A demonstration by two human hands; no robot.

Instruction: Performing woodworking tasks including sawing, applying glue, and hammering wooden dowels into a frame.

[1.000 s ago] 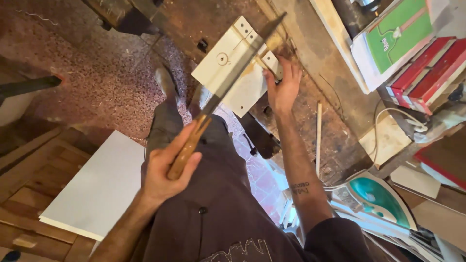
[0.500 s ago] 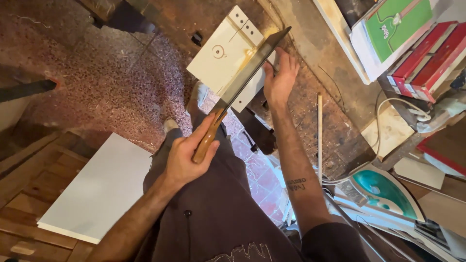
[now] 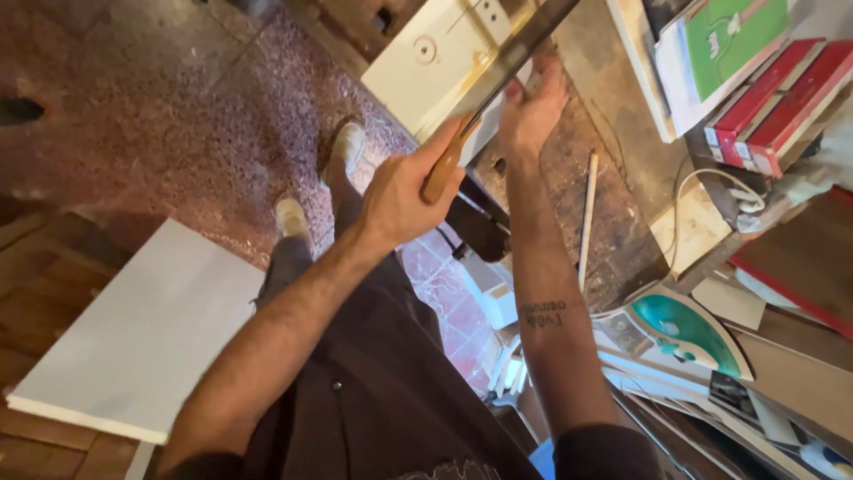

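Saw (image 3: 498, 76) lay across the white panel (image 3: 426, 67) at the bench (image 3: 622, 178) edge, its blade running up and away to the frame's top edge. Left hand (image 3: 400, 200) was wrapped fully around the wooden handle (image 3: 444, 164), fingers closed tight. Right hand (image 3: 530, 111) rested on the panel beside the blade, fingers partly spread and flat; it gripped nothing, and only pressed down. Panel overhung the bench above the speckled floor (image 3: 133, 98). A thin dowel (image 3: 586, 218) lay on the bench near the right forearm, apart from it. Red and green books (image 3: 755, 71) stood well clear on a shelf. In my judgement, sound work here called for long, even strokes, the blade kept square to the panel, and the holding fingers kept clear of the teeth.
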